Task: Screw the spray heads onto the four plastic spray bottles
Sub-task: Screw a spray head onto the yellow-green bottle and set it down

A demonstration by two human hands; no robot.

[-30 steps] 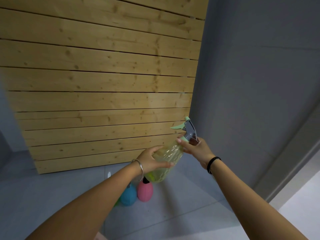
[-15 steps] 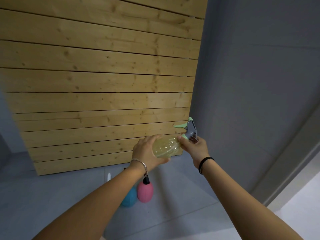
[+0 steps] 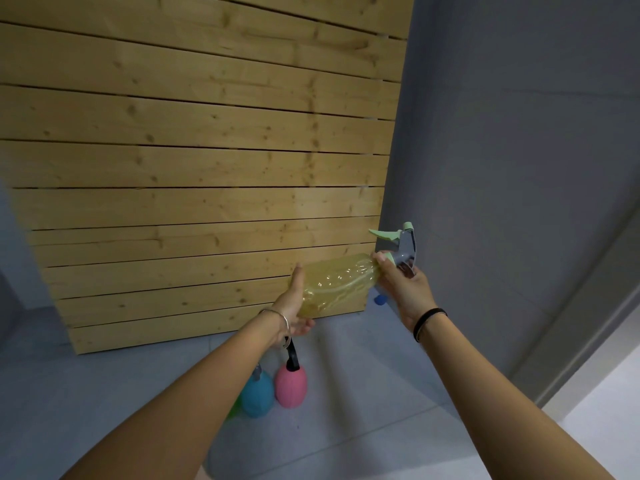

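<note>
1. I see the yellow bottle (image 3: 334, 284) held in the air, tilted, before the wooden slat panel (image 3: 194, 168).
2. Its spray head (image 3: 401, 245) sits on the neck, seemingly seated.
3. My left hand (image 3: 294, 306) cups the bottle's base.
4. My right hand (image 3: 403, 284) grips the collar.
5. The pink bottle (image 3: 291, 384) and the blue bottle (image 3: 257, 396) stand touching on the grey floor (image 3: 346, 393).

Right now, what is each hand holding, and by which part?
Both hold the yellow bottle, tilted nearly flat: left hand around its base end, right hand at the neck, under the spray head.
</note>
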